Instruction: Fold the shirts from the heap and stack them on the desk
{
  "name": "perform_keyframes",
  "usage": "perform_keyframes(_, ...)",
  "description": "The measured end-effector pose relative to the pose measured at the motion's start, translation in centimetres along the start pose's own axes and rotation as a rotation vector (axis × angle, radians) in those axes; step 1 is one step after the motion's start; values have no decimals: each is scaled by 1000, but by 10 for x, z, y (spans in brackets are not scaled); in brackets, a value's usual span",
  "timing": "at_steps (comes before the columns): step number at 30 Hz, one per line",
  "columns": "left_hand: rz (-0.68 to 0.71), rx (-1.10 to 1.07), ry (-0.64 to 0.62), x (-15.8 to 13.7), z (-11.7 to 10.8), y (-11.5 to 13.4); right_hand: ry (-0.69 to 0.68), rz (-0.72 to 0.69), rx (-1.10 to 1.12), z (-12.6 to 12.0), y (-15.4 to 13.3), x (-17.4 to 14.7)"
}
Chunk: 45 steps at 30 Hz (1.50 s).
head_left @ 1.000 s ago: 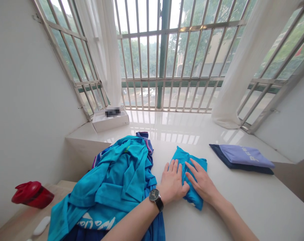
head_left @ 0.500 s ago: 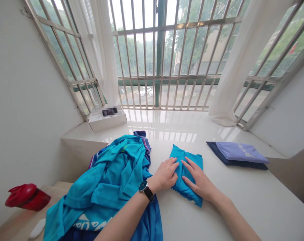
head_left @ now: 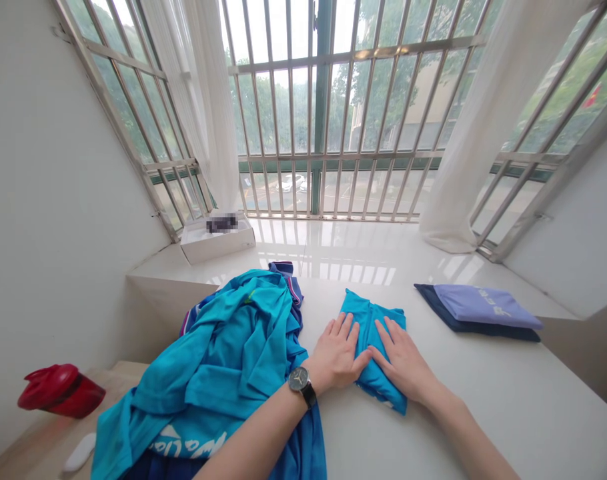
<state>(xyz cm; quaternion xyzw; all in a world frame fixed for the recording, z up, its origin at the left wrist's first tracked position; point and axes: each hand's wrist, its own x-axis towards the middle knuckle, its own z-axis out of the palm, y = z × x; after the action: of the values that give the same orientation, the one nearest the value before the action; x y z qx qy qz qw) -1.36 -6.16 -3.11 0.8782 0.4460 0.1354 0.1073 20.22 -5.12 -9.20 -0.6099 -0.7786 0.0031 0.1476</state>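
A turquoise shirt (head_left: 371,312), folded into a compact bundle, lies on the white table in front of me. My left hand (head_left: 339,352) rests flat on its left half, fingers spread and pointing away from me. On the right half lies my right hand (head_left: 402,357), also flat with its fingers apart. The two thumbs meet near the middle of the bundle. Left of my hands is a loose heap of clothes (head_left: 233,347), topped by a crumpled turquoise shirt with white lettering. My left forearm crosses the heap's lower right part.
Folded lilac and navy garments (head_left: 483,308) are stacked at the right. A white box (head_left: 218,248) holding a blurred dark item stands on the sill, before a barred window. At the lower left are a red cup (head_left: 61,392) and a white object resembling a computer mouse (head_left: 80,452).
Both hands have flattened on the folded shirt. My left hand has turned with its thumb toward the right, and the thumbs have come together. The view has shifted slightly.
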Motion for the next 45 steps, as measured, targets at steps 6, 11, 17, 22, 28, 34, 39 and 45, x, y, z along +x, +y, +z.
perform_keyframes(6, -35, -4, -19, -4, 0, 3, 30, -42, 58, -8, -1, 2)
perform_keyframes(11, -78, -35, 0, -6, 2, 7, 20, -57, 123, -18, -8, 1)
perform_keyframes(17, -84, -30, -15, -3, -4, 6, -24, -78, 106, -14, -9, -1)
perform_keyframes(22, -34, 65, 64, -4, -21, 3, -32, -100, 123, -15, -8, -1)
perform_keyframes(28, -31, 93, 153, -3, -24, 5, -101, -144, 179, -28, -10, -1)
perform_keyframes(34, 50, 36, 121, 0, -2, -2, -119, -144, 159, -29, -14, -1)
perform_keyframes(39, 56, 15, 70, 1, 4, -7, -110, -130, 140, -29, -18, -2)
perform_keyframes(45, 56, 39, 74, 1, 4, -6, -143, -111, 142, -33, -21, -1)
